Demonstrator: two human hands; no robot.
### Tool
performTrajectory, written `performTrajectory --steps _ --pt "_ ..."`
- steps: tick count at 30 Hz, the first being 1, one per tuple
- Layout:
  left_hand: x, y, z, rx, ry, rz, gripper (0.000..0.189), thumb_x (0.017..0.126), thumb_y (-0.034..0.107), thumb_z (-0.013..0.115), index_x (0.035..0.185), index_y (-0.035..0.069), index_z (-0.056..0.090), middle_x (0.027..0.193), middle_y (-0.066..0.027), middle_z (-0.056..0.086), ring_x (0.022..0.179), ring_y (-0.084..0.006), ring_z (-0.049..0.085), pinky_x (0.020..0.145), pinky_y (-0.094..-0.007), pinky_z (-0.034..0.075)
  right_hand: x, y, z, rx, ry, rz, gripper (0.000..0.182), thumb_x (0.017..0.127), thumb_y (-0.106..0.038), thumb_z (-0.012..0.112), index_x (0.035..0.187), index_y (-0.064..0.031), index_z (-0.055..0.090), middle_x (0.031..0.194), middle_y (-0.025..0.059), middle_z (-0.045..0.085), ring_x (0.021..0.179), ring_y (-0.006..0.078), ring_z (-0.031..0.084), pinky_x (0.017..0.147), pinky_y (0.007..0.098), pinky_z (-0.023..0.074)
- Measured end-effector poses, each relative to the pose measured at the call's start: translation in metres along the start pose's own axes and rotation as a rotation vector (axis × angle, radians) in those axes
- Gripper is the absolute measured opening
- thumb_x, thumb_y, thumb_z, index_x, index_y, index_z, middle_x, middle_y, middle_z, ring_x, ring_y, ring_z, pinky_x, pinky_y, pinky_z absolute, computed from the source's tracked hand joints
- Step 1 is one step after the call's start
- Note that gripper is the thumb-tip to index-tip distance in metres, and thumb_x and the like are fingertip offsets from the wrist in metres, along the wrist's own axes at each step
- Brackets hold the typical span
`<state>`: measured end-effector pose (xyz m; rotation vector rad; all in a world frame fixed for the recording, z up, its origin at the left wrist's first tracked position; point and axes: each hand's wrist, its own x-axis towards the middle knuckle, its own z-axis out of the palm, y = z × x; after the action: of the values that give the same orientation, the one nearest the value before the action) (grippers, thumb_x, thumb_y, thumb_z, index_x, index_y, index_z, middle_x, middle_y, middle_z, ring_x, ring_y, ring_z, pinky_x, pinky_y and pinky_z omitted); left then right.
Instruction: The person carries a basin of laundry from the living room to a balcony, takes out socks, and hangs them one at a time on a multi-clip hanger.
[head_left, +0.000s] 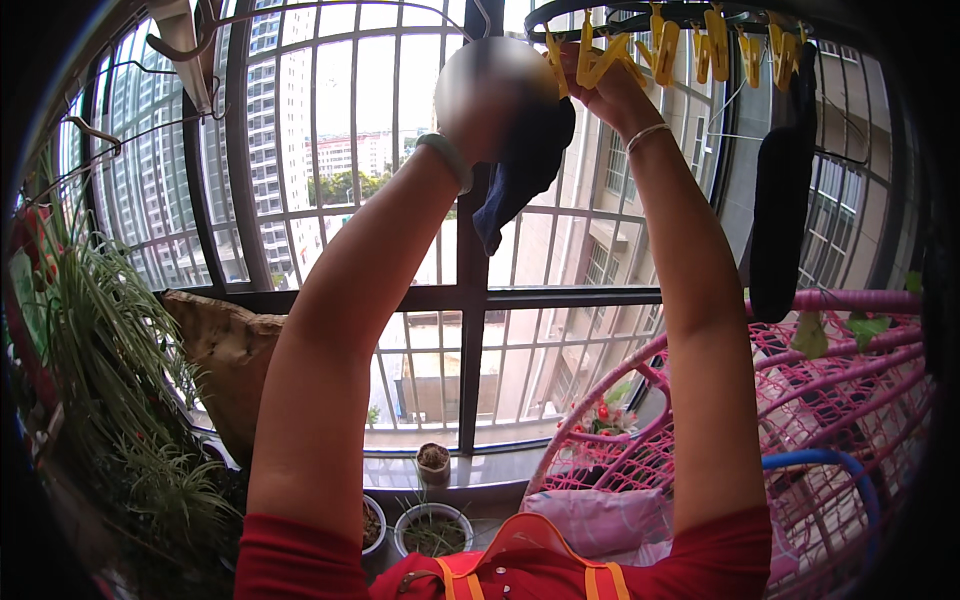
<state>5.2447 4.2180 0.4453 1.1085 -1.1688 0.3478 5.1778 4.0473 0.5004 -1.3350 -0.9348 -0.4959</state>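
Observation:
Both arms reach up towards a dark round hanger (645, 16) with yellow plastic clothespins (666, 51). My left hand (484, 124) is raised at a dark navy sock (525, 176); a round blur covers most of that hand and the sock's upper part, so its grip does not show. At the hanger's left side, the fingers of my right hand (596, 82) are at a yellow clothespin and partly hidden behind it. A long black sock (784, 202) hangs from the right side of the hanger.
Barred windows (390, 240) stand in front. Metal hangers (161, 75) hang upper left, above leafy potted plants (112, 337). A pink woven chair (847, 375) with a cushion (600, 517) is at the right. Small plant pots (433, 529) stand low in the middle.

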Motion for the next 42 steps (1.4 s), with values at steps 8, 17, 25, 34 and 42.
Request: performTrajectory --steps 8,17,25,34,42 --pt "-0.009 0.015 0.018 0.117 0.048 0.094 0.030 0.084 0.014 0.054 0.111 0.000 0.050 0.098 -0.0081 0.057 0.085 -0.0135 0.056 0.073 -0.0243 0.047 0.004 0.011 -0.012 0.001 -0.077 0.089 0.025 0.080 -0.006 0.057 0.103 0.0018 0.051 0.093 0.0125 0.059 0.087 0.0210 0.060 0.076 0.0286 0.0511" --pt "-0.047 0.021 0.037 0.075 0.007 -0.165 0.051 0.077 0.017 0.065 0.117 -0.005 0.042 0.093 -0.0130 0.061 0.081 -0.0157 0.061 0.069 -0.0225 0.050 -0.031 0.020 -0.029 -0.162 -0.086 0.181 0.052 0.079 -0.025 0.064 0.118 0.0032 0.044 0.102 0.0109 0.057 0.091 0.0174 0.058 0.076 0.0259 0.0486" --pt "-0.138 -0.018 0.040 0.255 0.089 -0.408 0.037 0.076 0.013 0.065 0.106 -0.005 0.053 0.094 -0.0089 0.061 0.087 -0.0141 0.058 0.080 -0.0260 0.045 -0.114 0.061 -0.039 -0.090 0.094 0.273 0.062 0.080 -0.040 0.059 0.122 0.0010 0.038 0.111 0.0150 0.053 0.102 0.0238 0.054 0.086 0.0329 0.0444" --pt "-0.170 -0.031 0.052 0.026 0.133 -0.420 0.029 0.084 0.024 0.059 0.101 0.001 0.054 0.084 -0.0031 0.060 0.074 -0.0080 0.059 0.063 -0.0201 0.047 -0.179 0.087 0.007 0.026 0.170 0.404 0.028 0.081 -0.015 0.061 0.104 -0.0010 0.053 0.092 0.0072 0.061 0.081 0.0158 0.061 0.075 0.0288 0.0503" --pt "-0.192 -0.001 0.050 -0.110 -0.001 -0.473 0.033 0.079 0.007 0.062 0.109 0.001 0.048 0.097 -0.0076 0.058 0.087 -0.0141 0.058 0.077 -0.0249 0.047 -0.168 0.040 0.035 0.122 0.272 0.197 0.038 0.077 -0.025 0.066 0.105 -0.0019 0.052 0.092 0.0051 0.061 0.085 0.0117 0.058 0.075 0.0238 0.0474"
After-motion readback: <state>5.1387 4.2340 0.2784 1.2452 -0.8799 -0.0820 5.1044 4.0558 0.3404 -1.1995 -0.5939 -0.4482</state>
